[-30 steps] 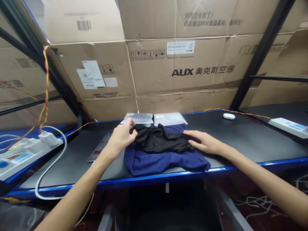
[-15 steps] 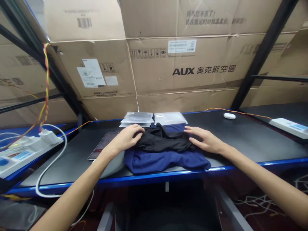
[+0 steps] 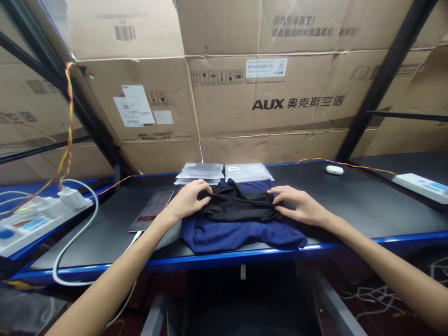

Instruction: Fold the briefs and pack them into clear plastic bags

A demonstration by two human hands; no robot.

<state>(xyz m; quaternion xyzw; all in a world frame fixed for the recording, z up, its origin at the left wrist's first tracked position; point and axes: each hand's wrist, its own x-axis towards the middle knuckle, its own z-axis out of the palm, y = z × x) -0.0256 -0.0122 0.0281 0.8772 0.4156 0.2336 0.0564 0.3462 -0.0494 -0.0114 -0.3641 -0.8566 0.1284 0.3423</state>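
A piece of black cloth [image 3: 238, 209] lies on a dark blue cloth [image 3: 224, 237] at the middle of the tabletop. My left hand [image 3: 191, 198] pinches the black cloth's left end between thumb and fingers. At the other end, my right hand [image 3: 297, 205] grips the same cloth with thumb and fingertips. A fold of the black fabric runs taut between both hands. Whether it is a garment, and of what kind, I cannot make out.
Two stacks of clear plastic packets, left [image 3: 199, 171] and right [image 3: 248, 171], lie behind the cloth. A phone [image 3: 149, 214] with a charging cable is at left. Power strips [image 3: 38, 219] and a white earbud case [image 3: 334, 170] sit on the table [image 3: 367, 205]. Cardboard [image 3: 297, 126] stands behind.
My fingers have closed on the black cloth at both ends, and its upper layer is now drawn straight between them. The dark blue cloth stays in place.
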